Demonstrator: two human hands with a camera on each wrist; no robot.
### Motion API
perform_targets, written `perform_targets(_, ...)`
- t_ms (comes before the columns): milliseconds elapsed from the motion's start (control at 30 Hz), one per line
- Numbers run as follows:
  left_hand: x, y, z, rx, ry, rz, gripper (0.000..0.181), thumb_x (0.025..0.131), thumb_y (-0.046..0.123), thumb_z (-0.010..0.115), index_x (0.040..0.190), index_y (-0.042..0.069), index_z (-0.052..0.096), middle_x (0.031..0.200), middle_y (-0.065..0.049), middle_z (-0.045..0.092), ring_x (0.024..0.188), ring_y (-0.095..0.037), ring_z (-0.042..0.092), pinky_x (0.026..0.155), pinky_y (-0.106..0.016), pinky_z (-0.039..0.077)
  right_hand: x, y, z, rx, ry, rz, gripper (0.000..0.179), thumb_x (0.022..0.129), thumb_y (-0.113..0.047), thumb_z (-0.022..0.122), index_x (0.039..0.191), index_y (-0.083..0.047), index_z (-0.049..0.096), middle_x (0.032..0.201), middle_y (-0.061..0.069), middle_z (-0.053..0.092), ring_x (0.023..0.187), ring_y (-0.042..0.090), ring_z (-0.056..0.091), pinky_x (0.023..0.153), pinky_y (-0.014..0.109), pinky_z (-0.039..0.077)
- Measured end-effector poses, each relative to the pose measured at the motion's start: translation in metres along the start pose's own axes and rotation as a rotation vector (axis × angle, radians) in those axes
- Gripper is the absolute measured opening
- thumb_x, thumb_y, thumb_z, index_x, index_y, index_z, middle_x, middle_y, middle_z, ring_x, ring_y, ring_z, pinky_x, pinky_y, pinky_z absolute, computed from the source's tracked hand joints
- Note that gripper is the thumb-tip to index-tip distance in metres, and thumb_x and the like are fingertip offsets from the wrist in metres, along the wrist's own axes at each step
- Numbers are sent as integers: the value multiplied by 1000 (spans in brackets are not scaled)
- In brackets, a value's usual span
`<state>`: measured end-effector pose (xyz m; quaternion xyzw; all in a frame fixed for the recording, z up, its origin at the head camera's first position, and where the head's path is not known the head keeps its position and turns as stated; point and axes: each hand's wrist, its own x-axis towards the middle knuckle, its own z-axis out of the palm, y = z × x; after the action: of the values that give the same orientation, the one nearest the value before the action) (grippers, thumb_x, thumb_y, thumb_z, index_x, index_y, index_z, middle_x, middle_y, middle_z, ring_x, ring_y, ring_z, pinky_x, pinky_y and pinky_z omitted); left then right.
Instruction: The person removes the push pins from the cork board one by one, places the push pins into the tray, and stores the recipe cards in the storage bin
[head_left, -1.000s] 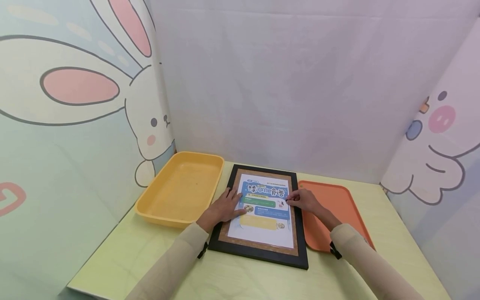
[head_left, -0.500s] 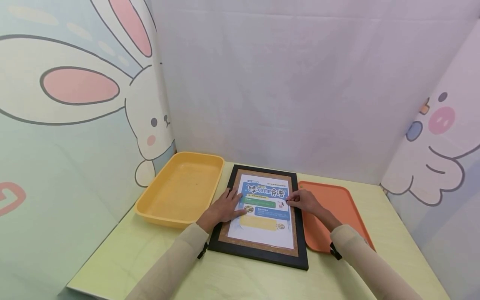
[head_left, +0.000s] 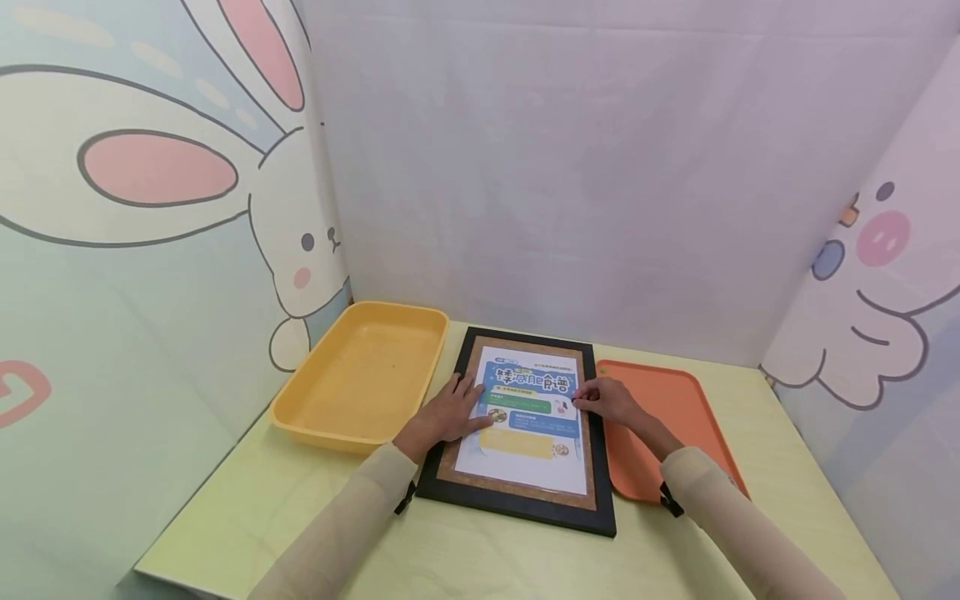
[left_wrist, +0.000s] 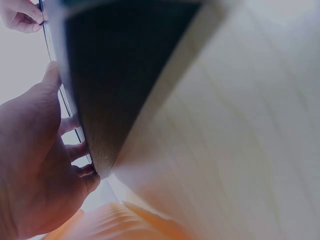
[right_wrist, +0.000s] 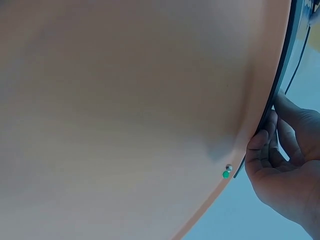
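Note:
A printed poster (head_left: 517,471) with blue, green and yellow blocks lies on a corkboard (head_left: 480,492) with a black frame (head_left: 517,513), flat on the table. My left hand (head_left: 448,414) rests on the poster's left side, fingers spread and straight; in the left wrist view it reaches over the black frame's edge. At the poster's right edge my right hand (head_left: 611,402) pinches a small dark pin (head_left: 575,399) between thumb and forefinger. Most of the pin is hidden by the fingertips. In the right wrist view, the right hand (right_wrist: 285,165) shows curled fingers beside the frame.
To the left stands a deep yellow tray (head_left: 375,375). A flat orange tray (head_left: 663,387) lies against the board's right side, under my right forearm; a small green piece (right_wrist: 226,174) and a whitish one (right_wrist: 229,167) are in its corner. Printed cloth walls enclose the table.

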<state>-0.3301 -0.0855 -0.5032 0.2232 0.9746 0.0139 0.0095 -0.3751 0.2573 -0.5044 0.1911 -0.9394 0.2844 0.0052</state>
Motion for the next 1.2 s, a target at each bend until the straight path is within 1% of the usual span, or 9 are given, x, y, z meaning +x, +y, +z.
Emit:
perform_targets(167, 1, 0, 0, -9, 1, -2, 81, 91, 67, 41, 151, 14, 29, 158, -14, 19, 143, -38, 19, 111, -49, 28, -1, 2, 0, -3, 4, -31, 10, 84, -20, 75, 89, -12, 74, 73, -4, 62, 60, 13, 50, 50, 23, 37)
perform_targets(400, 0, 1, -2, -25, -17, -11, 81, 91, 67, 41, 152, 15, 27, 159, -13, 17, 144, -37, 17, 112, -49, 26, -2, 4, 1, 0, 10, -42, 10, 84, -19, 75, 91, -12, 74, 74, -4, 62, 62, 14, 50, 50, 23, 38)
perform_targets(633, 1, 0, -1, -28, -10, -14, 81, 90, 67, 41, 152, 16, 28, 158, -13, 18, 143, -37, 18, 111, -50, 28, -1, 5, 1, 4, 5, -59, 10, 84, -18, 75, 92, -13, 75, 77, -5, 64, 65, 14, 51, 52, 22, 39)
perform_targets(800, 1, 0, 0, -26, -8, -17, 81, 90, 67, 42, 151, 15, 29, 158, -13, 19, 143, -37, 18, 110, -50, 29, -1, 4, 0, 4, 0, -52, 10, 83, -18, 75, 93, -13, 76, 77, -5, 64, 67, 14, 51, 54, 22, 40)
perform_targets(967, -2, 0, -3, -42, -15, -26, 81, 90, 67, 42, 152, 16, 29, 158, -13, 18, 144, -37, 17, 111, -50, 28, 0, 5, 1, 0, 1, -58, 10, 84, -18, 75, 93, -13, 76, 77, -5, 63, 69, 15, 51, 55, 23, 41)
perform_targets(1200, -2, 0, -4, -26, -16, -17, 81, 90, 67, 42, 152, 16, 28, 158, -14, 19, 144, -37, 17, 111, -49, 28, 1, 5, 1, -2, -7, -55, 9, 85, -16, 74, 93, -13, 76, 77, -4, 62, 68, 15, 51, 54, 23, 40)
